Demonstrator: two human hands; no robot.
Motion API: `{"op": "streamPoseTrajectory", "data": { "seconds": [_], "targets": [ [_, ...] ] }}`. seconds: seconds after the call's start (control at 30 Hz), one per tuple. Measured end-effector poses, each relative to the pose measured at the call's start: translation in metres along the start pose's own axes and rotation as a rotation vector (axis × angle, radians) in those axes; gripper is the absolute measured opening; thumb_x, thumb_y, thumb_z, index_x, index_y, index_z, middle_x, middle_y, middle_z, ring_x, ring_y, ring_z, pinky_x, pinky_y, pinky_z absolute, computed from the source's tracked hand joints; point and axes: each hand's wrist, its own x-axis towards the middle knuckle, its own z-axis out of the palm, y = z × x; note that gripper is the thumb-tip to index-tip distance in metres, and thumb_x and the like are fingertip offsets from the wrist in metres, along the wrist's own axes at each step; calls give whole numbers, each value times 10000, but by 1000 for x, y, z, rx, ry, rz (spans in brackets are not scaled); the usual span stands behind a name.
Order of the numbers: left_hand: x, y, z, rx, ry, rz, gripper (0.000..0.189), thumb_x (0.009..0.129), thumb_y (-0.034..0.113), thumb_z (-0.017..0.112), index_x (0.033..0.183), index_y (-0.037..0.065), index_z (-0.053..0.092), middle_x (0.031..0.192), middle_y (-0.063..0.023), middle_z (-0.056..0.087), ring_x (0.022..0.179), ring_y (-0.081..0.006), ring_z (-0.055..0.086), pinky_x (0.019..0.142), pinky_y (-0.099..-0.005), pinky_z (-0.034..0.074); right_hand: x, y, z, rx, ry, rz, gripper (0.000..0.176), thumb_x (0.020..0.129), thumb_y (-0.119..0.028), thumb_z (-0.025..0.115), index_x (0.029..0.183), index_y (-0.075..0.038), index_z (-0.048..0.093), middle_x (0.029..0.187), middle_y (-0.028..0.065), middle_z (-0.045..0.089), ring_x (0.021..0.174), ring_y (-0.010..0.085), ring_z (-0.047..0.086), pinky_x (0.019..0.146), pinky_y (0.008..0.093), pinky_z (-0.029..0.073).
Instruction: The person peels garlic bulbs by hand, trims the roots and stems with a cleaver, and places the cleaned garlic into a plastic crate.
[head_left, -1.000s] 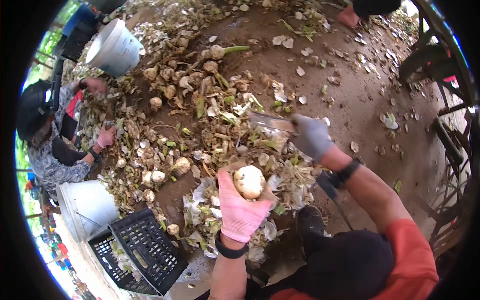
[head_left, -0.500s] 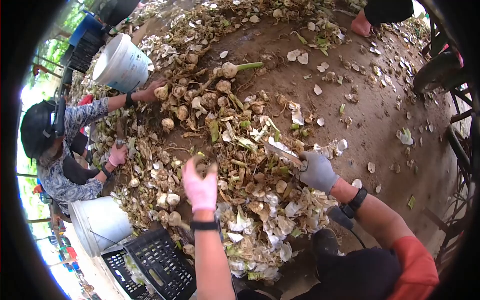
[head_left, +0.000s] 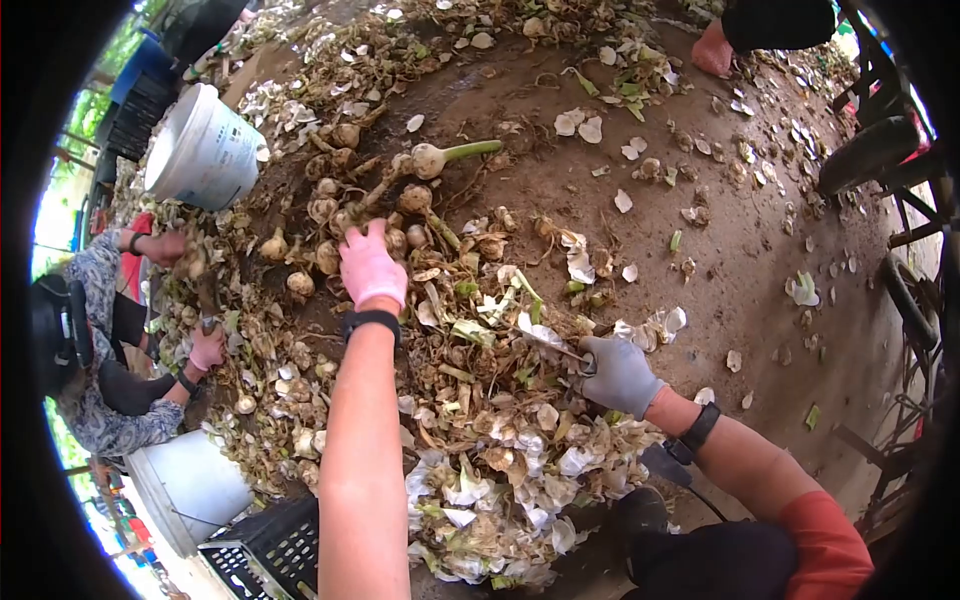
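My left hand, in a pink glove, reaches far forward over a heap of garlic bulbs, its fingers a little apart and its fingertips right at the bulbs. A garlic bulb with a long green stem lies just beyond them. Other soil-stained bulbs with dried roots lie around the fingers. At the right, my right hand, in a grey glove, is closed around a knife, its dirty blade pointing left over the trimmings. Between my arms spreads a pile of cut stalks and white garlic skins.
At the left a co-worker handles garlic with a bare hand and a pink-gloved hand. White buckets and a black crate stand on that side. A wheeled metal frame is at the right. Another person's foot shows at the top.
My left hand has moved forward from above the trimmings to the garlic heap. My right hand has barely moved, still with the knife. The co-worker's bare hand has drawn back from the heap.
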Motion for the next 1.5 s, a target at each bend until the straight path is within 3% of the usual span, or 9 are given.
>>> {"op": "streamPoseTrajectory", "data": {
  "seconds": [0.17, 0.43, 0.57, 0.83, 0.93, 1.13, 1.33, 1.4, 1.5],
  "targets": [
    [-85, -2, -28, -996, -73, -145, 654, 733, 154, 802, 1291, -11, 504, 1183, -154, 588, 1149, -250, 553, 1016, -350, 439, 0, 6, 5, 17, 78, -62, 281, 704, -186, 632, 946, -43, 628, 819, 212, 663, 827, 399, 648, 751, 471, 507],
    [-237, 2, -83, -2504, -174, -511, 462, 830, 295, 721, 1179, 35, 566, 1102, -125, 615, 1003, -287, 618, 787, -363, 533, -23, -7, -5, 200, 175, -180, 264, 818, -249, 694, 893, -9, 613, 744, 211, 643, 731, 365, 650, 664, 431, 493],
    [-266, 0, -70, -2446, -183, -705, 336, 861, 194, 664, 1137, 27, 570, 1059, -131, 621, 967, -283, 615, 739, -324, 522, -72, -39, -13, 228, 170, -317, 293, 824, -275, 754, 895, -39, 594, 672, 120, 608, 574, 230, 602, 575, 376, 493],
    [-294, 24, -92, -2543, -332, -517, 461, 773, 158, 676, 1191, 9, 553, 1041, -127, 608, 801, -196, 557, 645, -268, 444, -94, -78, -27, 185, 218, -589, 297, 765, -249, 756, 928, -58, 597, 770, 150, 645, 737, 351, 654, 655, 411, 516],
    [-295, 19, -108, -2744, -519, -250, 493, 757, 194, 706, 1191, 13, 558, 1038, -120, 606, 758, -182, 541, 614, -254, 433, -47, -5, 1, -83, 131, -253, 314, 760, -251, 779, 928, -55, 601, 742, 145, 646, 732, 344, 658, 651, 409, 519],
    [-300, 12, -97, -2616, -430, -452, 381, 818, 189, 743, 1145, 75, 585, 987, -83, 630, 766, -173, 564, 580, -246, 458, -93, -35, -15, 166, 115, -360, 351, 778, -307, 782, 940, -47, 612, 728, 144, 658, 725, 314, 675, 655, 414, 524],
    [-282, 4, -92, -1920, -122, -243, 785, 754, 58, 807, 1407, 86, 373, 1080, -82, 603, 878, -194, 640, 738, -293, 558, -85, -14, 7, 6, -63, -408, 324, 770, -266, 718, 971, -35, 614, 761, 173, 656, 740, 360, 659, 691, 434, 518],
    [-279, -1, -94, -1745, -108, -205, 713, 685, 39, 829, 1306, 5, 480, 1137, -73, 591, 1008, -173, 588, 912, -311, 490, -88, -15, 6, 80, -56, -289, 308, 759, -242, 712, 976, -45, 618, 772, 171, 659, 743, 358, 661, 692, 435, 519],
    [-279, 9, -101, -1403, -47, -100, 664, 667, 44, 840, 1243, 11, 511, 1103, -71, 598, 985, -152, 581, 906, -296, 483, -103, -46, -25, 104, -3, -314, 277, 757, -207, 722, 946, -37, 611, 763, 174, 648, 720, 354, 653, 655, 415, 504]
  ]
}}
